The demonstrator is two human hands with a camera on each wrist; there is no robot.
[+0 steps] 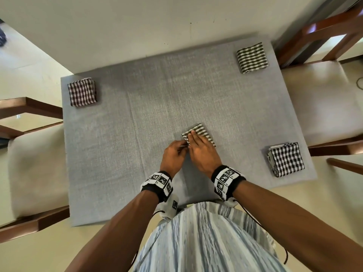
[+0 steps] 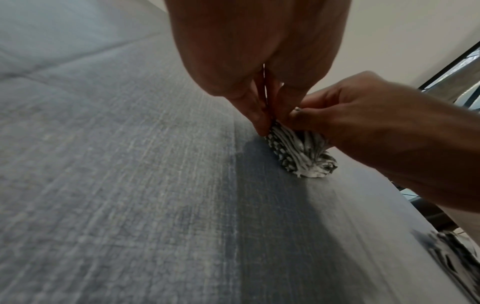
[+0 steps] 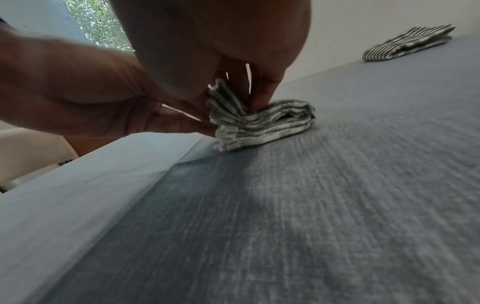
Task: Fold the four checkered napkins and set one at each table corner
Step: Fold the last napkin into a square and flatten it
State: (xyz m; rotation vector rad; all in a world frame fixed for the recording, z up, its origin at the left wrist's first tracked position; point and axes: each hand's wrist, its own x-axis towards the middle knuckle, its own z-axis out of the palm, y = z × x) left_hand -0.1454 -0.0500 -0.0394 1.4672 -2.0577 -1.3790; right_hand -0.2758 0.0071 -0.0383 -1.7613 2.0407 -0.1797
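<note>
1. While three folded napkins lie at corners of the desk (image 1: 153, 107), the fourth napkin (image 1: 204, 132) lies near the middle of the grey cloth, toward the near edge, with both hands on it.
2. Left hand (image 1: 173, 152): fingers and thumb are curled and pinch the napkin's near-left corner. The right wrist view shows that corner lifted off the cloth while the rest of the napkin (image 3: 262, 125) lies on the desk.
3. Right hand (image 1: 202, 152): it lies on top of the napkin with fingers extended together, pressing the folded layers down. The right wrist view shows a fingertip sunk into the top layer beside the lifted corner.
4. The left wrist view shows the stacked edges of the napkin (image 2: 298, 152) fanned slightly at the end nearest the camera, under the two hands.
5. Far-left corner: a dark red checked napkin (image 1: 82, 92), folded square, flat.
6. Far-right corner: a dark green striped napkin (image 1: 252, 57), folded, flat.
7. Near-right corner: a black checked napkin (image 1: 286, 159), folded, its layers slightly offset at the left edge.
8. Near-left corner of the desk carries no napkin.
9. Wooden chairs (image 1: 322, 91) with pale seats stand at the left and right sides of the desk.
</note>
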